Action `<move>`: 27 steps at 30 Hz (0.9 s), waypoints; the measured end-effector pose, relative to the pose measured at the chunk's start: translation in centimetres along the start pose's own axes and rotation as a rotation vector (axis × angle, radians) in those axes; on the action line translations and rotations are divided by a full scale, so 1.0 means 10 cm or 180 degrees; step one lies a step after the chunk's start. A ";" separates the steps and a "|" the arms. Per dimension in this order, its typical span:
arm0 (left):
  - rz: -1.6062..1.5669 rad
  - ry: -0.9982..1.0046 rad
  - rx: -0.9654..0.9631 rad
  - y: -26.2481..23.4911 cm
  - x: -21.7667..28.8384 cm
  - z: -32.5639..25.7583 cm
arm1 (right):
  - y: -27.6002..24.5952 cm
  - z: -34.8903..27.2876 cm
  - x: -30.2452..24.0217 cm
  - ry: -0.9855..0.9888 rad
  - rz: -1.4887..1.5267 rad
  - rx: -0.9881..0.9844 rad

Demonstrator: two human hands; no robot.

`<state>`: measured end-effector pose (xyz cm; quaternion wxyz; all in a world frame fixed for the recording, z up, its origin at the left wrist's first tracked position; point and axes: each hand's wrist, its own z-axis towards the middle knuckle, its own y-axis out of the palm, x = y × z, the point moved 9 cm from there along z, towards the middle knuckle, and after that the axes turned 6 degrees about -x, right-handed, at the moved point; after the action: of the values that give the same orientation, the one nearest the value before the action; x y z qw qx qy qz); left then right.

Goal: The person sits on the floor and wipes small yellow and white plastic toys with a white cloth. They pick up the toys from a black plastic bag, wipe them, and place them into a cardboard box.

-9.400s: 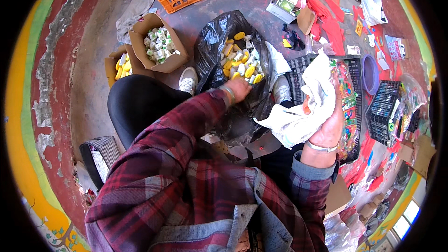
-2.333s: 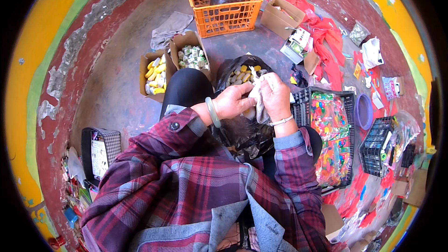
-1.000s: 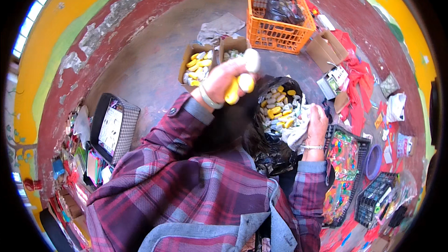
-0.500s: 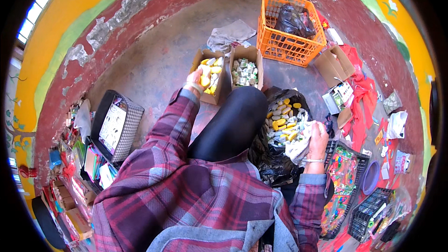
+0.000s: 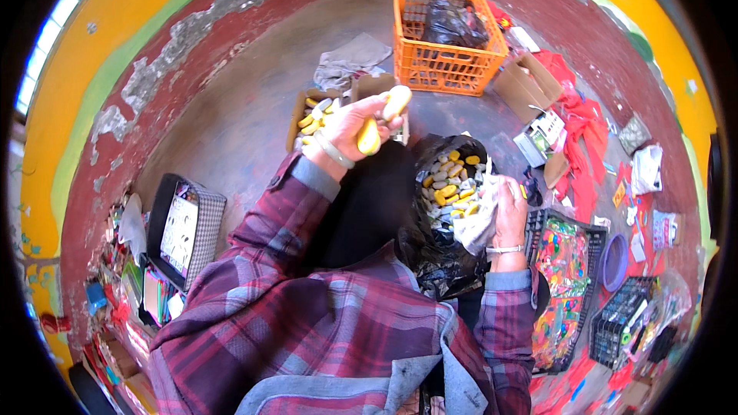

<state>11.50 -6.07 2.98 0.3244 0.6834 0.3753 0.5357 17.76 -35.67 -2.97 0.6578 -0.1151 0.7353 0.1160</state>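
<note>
The left hand covers part of the yellow pieces it grips, so their full shape cannot be told. It also hides much of the cardboard box behind it. The white cloth hides the right hand's fingers. The pieces in the black bag are too small to identify. The orange crate's dark contents are unclear.
</note>
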 end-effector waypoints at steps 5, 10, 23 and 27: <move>0.0072 -0.0744 -0.0291 0.72 -0.97 -0.03 | 0.09 -0.21 -0.68 -0.0970 0.0076 0.0193; -0.0191 -0.0986 -0.0335 0.63 -1.78 0.13 | 0.45 -0.41 -1.09 -0.2121 -0.1741 -0.0110; 0.0271 -0.1157 -0.1163 0.77 -1.83 -0.04 | 0.28 -0.48 -1.13 -0.2027 -0.2061 0.0558; 0.0776 -0.0913 -0.1156 0.74 -1.77 0.00 | 0.07 -0.30 -0.87 -0.1359 -0.1513 0.0659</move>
<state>10.19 -25.02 0.60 0.4247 0.7231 0.1380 0.5270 15.70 -35.86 6.04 0.8138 -0.1891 0.5413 -0.0944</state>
